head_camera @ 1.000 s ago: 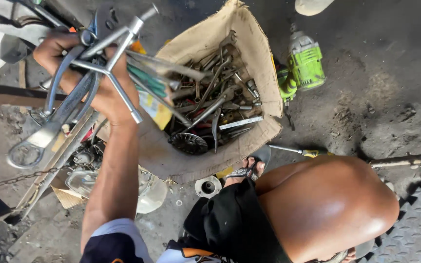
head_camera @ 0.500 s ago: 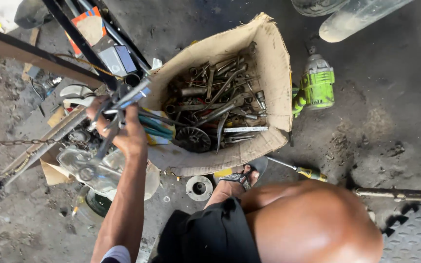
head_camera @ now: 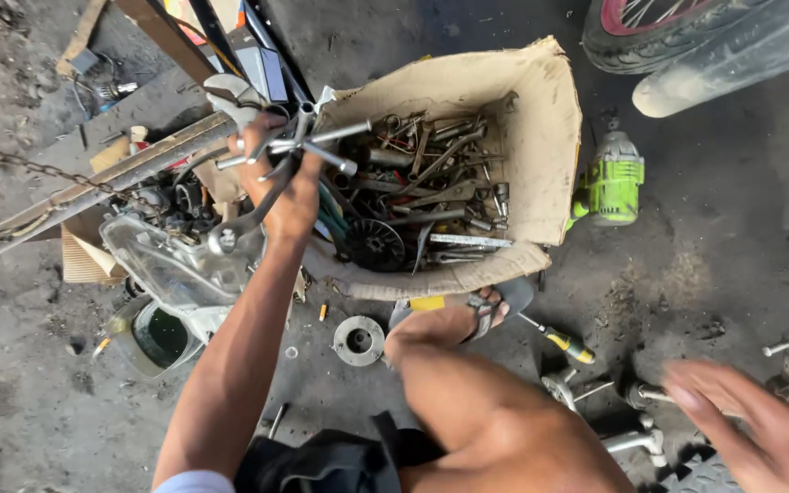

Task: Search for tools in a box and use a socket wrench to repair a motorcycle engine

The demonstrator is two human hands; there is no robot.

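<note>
Our left hand (head_camera: 287,196) is closed around a bundle of tools (head_camera: 276,155), a cross wrench and several spanners, held at the left edge of the cardboard box (head_camera: 541,137) that sits far of our knee (head_camera: 495,429). Our right hand (head_camera: 760,429) is blurred at the near right, fingers spread and holding nothing we can make out, just beside some metal parts (head_camera: 595,388) on the floor (head_camera: 705,246). The left arm is stretched almost straight, wrist bent over the bundle. To handle it well, we judge a firm grip near the middle keeps the long handles from sliding out. A green power tool (head_camera: 612,183) lies right of the box and a screwdriver (head_camera: 561,340) near our sandal (head_camera: 495,303).
</note>
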